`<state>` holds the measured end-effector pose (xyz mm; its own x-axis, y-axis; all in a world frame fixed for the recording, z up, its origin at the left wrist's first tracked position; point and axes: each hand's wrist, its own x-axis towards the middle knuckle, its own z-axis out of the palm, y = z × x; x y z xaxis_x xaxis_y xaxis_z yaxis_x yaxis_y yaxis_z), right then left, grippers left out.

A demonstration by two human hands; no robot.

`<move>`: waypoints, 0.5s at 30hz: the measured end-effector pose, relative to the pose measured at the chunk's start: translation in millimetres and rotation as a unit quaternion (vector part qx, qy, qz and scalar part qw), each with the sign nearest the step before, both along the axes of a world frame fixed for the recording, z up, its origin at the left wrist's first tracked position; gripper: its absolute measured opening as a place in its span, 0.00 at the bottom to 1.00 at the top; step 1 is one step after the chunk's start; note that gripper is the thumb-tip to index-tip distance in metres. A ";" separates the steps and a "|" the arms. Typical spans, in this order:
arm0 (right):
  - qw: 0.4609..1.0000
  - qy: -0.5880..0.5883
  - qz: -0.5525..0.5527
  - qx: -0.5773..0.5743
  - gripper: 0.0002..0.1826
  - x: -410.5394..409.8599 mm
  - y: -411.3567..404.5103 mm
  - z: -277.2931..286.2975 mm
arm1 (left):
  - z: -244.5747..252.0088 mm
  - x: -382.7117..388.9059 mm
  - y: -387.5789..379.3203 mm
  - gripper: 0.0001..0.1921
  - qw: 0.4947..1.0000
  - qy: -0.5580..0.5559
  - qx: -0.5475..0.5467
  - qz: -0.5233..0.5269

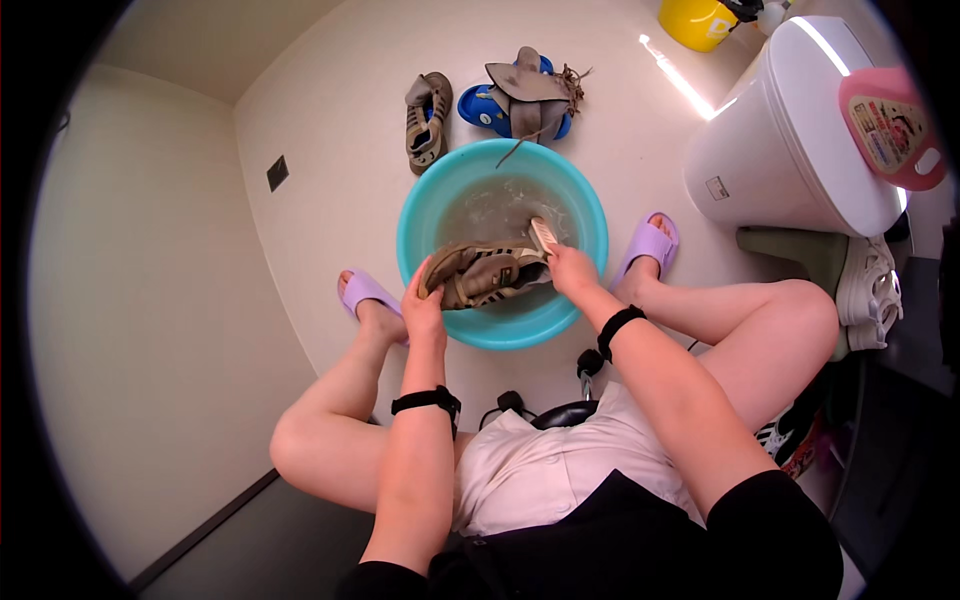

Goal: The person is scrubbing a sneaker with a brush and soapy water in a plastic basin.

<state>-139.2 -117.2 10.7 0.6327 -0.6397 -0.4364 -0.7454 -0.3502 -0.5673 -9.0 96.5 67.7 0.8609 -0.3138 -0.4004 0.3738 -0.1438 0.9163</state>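
Note:
A wide teal plastic basin of murky, sudsy water stands on the floor between my feet. Over it lies a brown sneaker with dark side stripes. My left hand grips the sneaker's left end, thumb on top and fingers along the outer side. In my right hand is a pale scrubbing brush, at the sneaker's right end against or just above its edge. The sneaker's underside is hidden, and the fingers of my right hand partly cover the brush.
Beyond the basin stand a matching sneaker and blue clogs topped by brown shoe pieces and laces. At right are a white lidded bin, a pink detergent bottle, an olive stool and white sneakers. A yellow bucket stands farther back.

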 end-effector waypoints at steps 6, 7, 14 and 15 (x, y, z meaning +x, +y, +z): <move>0.986 -0.124 0.082 0.077 0.19 14.7 64.6 58.5 | -15.7 1.4 7.7 0.31 0.998 0.050 -0.010 0.027; 0.982 -0.140 0.106 0.069 0.19 14.2 73.8 61.7 | -17.4 0.4 5.6 0.30 0.997 0.064 -0.015 0.040; 0.996 -0.030 0.071 0.040 0.18 3.9 18.2 26.3 | -30.9 -5.1 -3.3 0.28 0.998 0.041 0.004 0.056; 0.996 -0.030 0.073 0.041 0.18 6.6 19.4 28.8 | -35.1 -3.9 1.0 0.28 0.997 0.041 0.005 0.058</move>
<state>-132.6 -97.9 39.5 0.7432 -0.5027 -0.4414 -0.6533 -0.4032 -0.6407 -12.8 97.4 32.5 0.8555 -0.2097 -0.4734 0.4620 -0.1037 0.8808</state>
